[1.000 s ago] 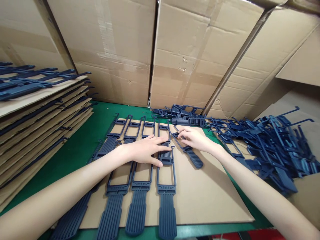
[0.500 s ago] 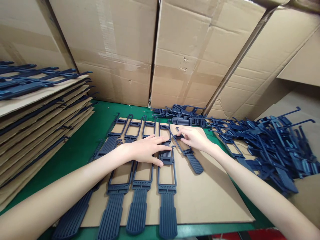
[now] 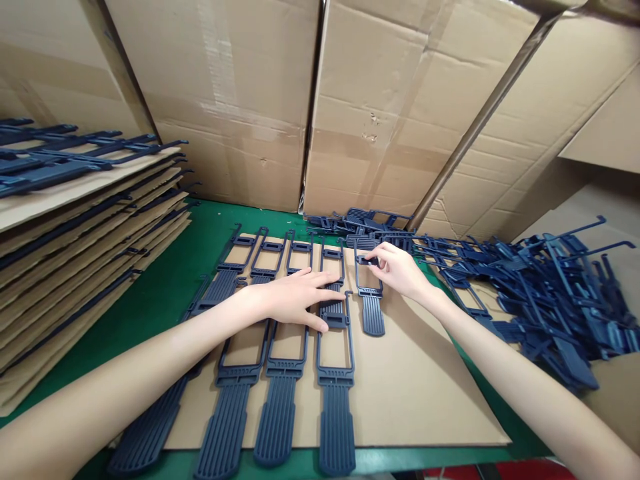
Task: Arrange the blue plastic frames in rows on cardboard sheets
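Observation:
Dark blue plastic frame parts, each with a ribbed paddle end and thin hooked arms, lie in two overlapping rows on a cardboard sheet (image 3: 420, 393). My left hand (image 3: 295, 300) rests flat across the middle of the rows, fingers spread, covering portions of several parts. With thumb and fingers pinched, my right hand (image 3: 395, 268) grips the crosspiece of a frame part (image 3: 373, 313) at the right end of the far row. That part stands nearly parallel to its neighbours, paddle toward me. A near-row frame part (image 3: 336, 420) lies just right of centre.
At the right is a tangled heap of similar parts (image 3: 550, 300), with a smaller pile (image 3: 360, 223) at the back. Cardboard sheets layered with parts form a stack (image 3: 100, 247) on the left. Large cartons (image 3: 240, 100) wall off the back of the green table (image 3: 220, 217).
The part in my right hand has swung from a slant to nearly straight, its paddle end moving left. My left hand has stayed in place.

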Demonstrator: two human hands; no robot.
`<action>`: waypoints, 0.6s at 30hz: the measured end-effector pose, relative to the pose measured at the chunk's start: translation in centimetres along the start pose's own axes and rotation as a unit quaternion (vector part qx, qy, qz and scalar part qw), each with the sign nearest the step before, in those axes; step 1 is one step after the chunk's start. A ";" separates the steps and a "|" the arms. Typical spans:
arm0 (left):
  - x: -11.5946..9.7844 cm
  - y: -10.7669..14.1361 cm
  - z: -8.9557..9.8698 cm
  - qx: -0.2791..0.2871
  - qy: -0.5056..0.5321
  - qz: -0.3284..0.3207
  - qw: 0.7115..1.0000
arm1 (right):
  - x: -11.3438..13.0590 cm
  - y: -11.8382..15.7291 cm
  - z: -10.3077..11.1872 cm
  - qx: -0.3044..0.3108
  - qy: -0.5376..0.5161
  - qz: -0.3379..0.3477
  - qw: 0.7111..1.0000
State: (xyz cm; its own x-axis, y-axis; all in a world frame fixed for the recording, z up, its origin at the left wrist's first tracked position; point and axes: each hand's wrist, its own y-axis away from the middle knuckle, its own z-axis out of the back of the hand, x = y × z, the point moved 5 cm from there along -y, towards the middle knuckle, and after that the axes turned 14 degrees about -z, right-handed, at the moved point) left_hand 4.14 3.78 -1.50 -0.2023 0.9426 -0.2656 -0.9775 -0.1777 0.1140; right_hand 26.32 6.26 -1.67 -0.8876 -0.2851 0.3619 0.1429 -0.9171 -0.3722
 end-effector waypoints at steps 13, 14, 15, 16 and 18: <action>-0.3 0.0 0.4 0.010 0.003 -0.002 1.000 | -1.0 -1.8 -2.4 -0.002 0.008 -0.021 1.000; -0.3 0.0 0.4 0.009 0.003 -0.003 1.000 | -1.0 -1.8 -2.5 0.000 0.007 -0.013 1.000; -0.3 0.0 0.4 0.008 0.002 -0.004 1.000 | -1.0 -1.9 -2.6 0.002 0.008 -0.008 1.000; -0.4 0.0 0.4 0.006 0.001 -0.004 1.000 | -1.0 -2.0 -2.7 0.003 0.009 -0.007 1.000; -0.4 0.0 0.5 0.002 -0.002 -0.004 1.000 | -1.1 -2.2 -2.9 0.005 0.008 -0.007 1.000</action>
State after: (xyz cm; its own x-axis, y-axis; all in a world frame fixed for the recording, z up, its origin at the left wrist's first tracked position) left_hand 4.20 3.55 -0.95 -0.1944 0.9449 -0.2634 -0.9788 -0.1694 0.1148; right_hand 25.66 9.36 -3.77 -0.8961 -0.2678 0.3539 0.1342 -0.9236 -0.3590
